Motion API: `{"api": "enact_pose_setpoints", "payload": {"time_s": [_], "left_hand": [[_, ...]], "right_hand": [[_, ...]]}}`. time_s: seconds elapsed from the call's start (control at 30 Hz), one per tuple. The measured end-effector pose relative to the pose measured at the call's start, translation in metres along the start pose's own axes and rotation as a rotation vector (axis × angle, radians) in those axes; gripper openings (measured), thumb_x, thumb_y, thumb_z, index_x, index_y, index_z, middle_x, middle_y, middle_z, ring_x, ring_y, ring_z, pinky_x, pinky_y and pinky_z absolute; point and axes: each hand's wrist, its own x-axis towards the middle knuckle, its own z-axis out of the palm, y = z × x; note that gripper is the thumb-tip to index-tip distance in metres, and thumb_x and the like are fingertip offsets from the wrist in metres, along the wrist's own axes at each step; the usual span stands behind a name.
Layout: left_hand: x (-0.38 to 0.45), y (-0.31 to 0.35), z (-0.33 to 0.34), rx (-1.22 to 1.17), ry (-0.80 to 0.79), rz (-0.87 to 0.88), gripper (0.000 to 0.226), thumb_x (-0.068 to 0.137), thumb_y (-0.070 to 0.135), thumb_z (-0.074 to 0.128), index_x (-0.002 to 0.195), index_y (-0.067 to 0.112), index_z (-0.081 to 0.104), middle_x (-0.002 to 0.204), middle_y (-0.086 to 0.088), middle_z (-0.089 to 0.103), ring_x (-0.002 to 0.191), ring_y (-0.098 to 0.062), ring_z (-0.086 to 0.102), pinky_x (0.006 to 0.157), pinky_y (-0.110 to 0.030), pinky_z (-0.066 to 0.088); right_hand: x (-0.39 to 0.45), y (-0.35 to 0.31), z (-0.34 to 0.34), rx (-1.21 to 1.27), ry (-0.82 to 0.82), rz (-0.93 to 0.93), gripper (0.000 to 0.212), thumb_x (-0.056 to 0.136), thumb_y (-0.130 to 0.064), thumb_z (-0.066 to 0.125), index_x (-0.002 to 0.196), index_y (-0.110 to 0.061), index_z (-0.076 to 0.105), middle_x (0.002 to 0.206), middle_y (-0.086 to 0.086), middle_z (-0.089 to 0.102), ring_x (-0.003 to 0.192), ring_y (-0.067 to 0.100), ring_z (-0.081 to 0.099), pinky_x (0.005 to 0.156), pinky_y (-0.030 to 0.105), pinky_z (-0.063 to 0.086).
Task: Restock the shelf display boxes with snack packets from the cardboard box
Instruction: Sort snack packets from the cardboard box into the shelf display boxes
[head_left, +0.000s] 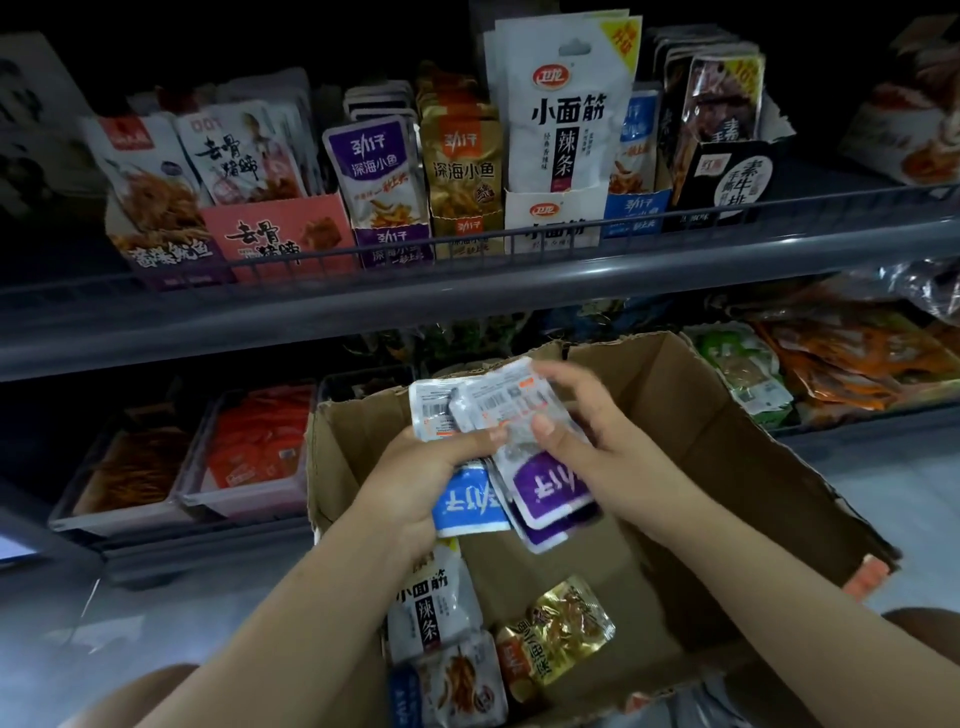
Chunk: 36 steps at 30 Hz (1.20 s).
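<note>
both hands are clamped on one fanned bundle of snack packets (498, 441) held over the open cardboard box (727, 467): the left hand (415, 483) grips its lower edge, the right hand (582, 441) pinches the top packets. more packets lie in the box's near corner. it looks like sorting by colour; square each colour's edges first, then feed the purple ones into the purple display box (392, 244) above the cardboard box.

Place: I'm standing in a shop, facing a snack aisle.
Upper shelf (467, 291): at twelve o'clock, grey metal with a wire rail, holding display boxes (280, 234) of upright printed packets.
Lower shelf: at nine o'clock, clear trays (244, 467) showing more packets.
Stock: at six o'clock, an open cardboard box (727, 467) is sitting with loose packets inside.
</note>
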Motion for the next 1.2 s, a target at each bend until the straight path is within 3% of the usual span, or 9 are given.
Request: {"api": "enact_pose_setpoints", "payload": {"time_s": [0.17,0.3,0.4,0.5,0.63,0.83,0.97,1.13,1.2], "left_hand": [[0.004,0.013,-0.011,-0.106,0.051,-0.068,0.043,0.07,0.008,0.072,0.112,0.002,0.064,0.093,-0.02,0.074,0.072,-0.028,0.073,0.059,-0.04,0.061],[0.001,0.019,-0.011,-0.14,0.037,-0.167,0.018,0.083,0.011,0.066,0.097,0.002,0.063,0.075,-0.016,0.073,0.058,-0.022,0.071,0.047,-0.032,0.058],[0.001,0.02,-0.012,-0.142,0.014,-0.191,0.024,0.075,0.013,0.068,0.095,0.001,0.064,0.076,-0.016,0.073,0.059,-0.022,0.071,0.049,-0.032,0.059],[-0.001,0.017,-0.011,-0.129,-0.013,-0.231,0.037,0.063,0.016,0.07,0.097,0.001,0.064,0.078,-0.016,0.073,0.06,-0.022,0.071,0.05,-0.031,0.059],[-0.003,0.011,-0.009,-0.18,-0.011,-0.253,0.036,0.066,0.018,0.071,0.096,0.0,0.066,0.079,-0.016,0.072,0.059,-0.021,0.07,0.055,-0.029,0.058],[0.0,0.005,-0.01,-0.065,0.047,-0.118,0.043,0.068,0.025,0.074,0.105,0.006,0.063,0.081,-0.013,0.074,0.061,-0.019,0.071,0.053,-0.03,0.059],[-0.003,0.002,-0.013,0.148,-0.028,-0.04,0.051,0.062,0.046,0.071,0.101,0.013,0.067,0.086,-0.011,0.075,0.069,-0.019,0.071,0.069,-0.034,0.058],[-0.003,-0.003,-0.011,0.114,-0.097,-0.135,0.081,0.051,0.067,0.068,0.114,0.015,0.068,0.107,-0.014,0.073,0.098,-0.028,0.07,0.088,-0.041,0.054],[-0.005,-0.005,-0.008,0.1,-0.138,-0.142,0.081,0.05,0.062,0.071,0.114,0.013,0.067,0.106,-0.015,0.073,0.094,-0.027,0.071,0.083,-0.039,0.056]], "right_hand": [[-0.007,-0.002,-0.017,-0.115,-0.188,-0.088,0.048,0.073,-0.037,0.067,0.119,-0.044,0.056,0.131,-0.021,0.045,0.125,0.0,0.046,0.091,0.026,0.053],[-0.006,-0.006,-0.021,-0.126,-0.263,-0.21,0.055,0.072,-0.028,0.071,0.123,-0.039,0.054,0.149,-0.022,0.015,0.134,-0.007,0.03,0.096,0.022,0.048],[-0.005,-0.007,-0.021,-0.204,-0.252,-0.287,0.046,0.078,-0.025,0.068,0.122,-0.032,0.058,0.144,-0.018,0.032,0.132,-0.004,0.035,0.092,0.016,0.049],[-0.002,-0.007,-0.019,-0.313,-0.105,-0.368,0.029,0.082,-0.029,0.064,0.111,-0.036,0.061,0.122,-0.019,0.055,0.121,-0.007,0.046,0.086,0.006,0.044],[-0.001,-0.01,-0.012,-0.214,0.11,-0.343,0.027,0.087,-0.006,0.063,0.094,-0.032,0.066,0.096,-0.013,0.068,0.083,-0.002,0.065,0.069,0.008,0.05],[0.007,-0.022,-0.023,-0.072,0.47,-0.155,0.012,0.092,-0.02,0.057,0.086,-0.028,0.064,0.051,-0.006,0.059,0.042,0.001,0.049,0.043,0.011,0.041],[0.017,-0.02,-0.037,0.11,0.554,0.013,0.015,0.093,-0.02,0.058,0.083,-0.016,0.067,0.046,-0.005,0.054,0.034,0.003,0.033,0.035,0.011,0.026],[0.022,-0.016,-0.042,0.204,0.474,0.228,0.015,0.094,-0.018,0.059,0.088,-0.009,0.068,0.054,0.002,0.061,0.036,0.006,0.028,0.033,0.013,0.022],[0.023,-0.014,-0.04,0.183,0.467,0.272,0.013,0.094,-0.019,0.059,0.088,-0.012,0.067,0.058,0.002,0.064,0.036,0.006,0.029,0.033,0.013,0.024]]}}
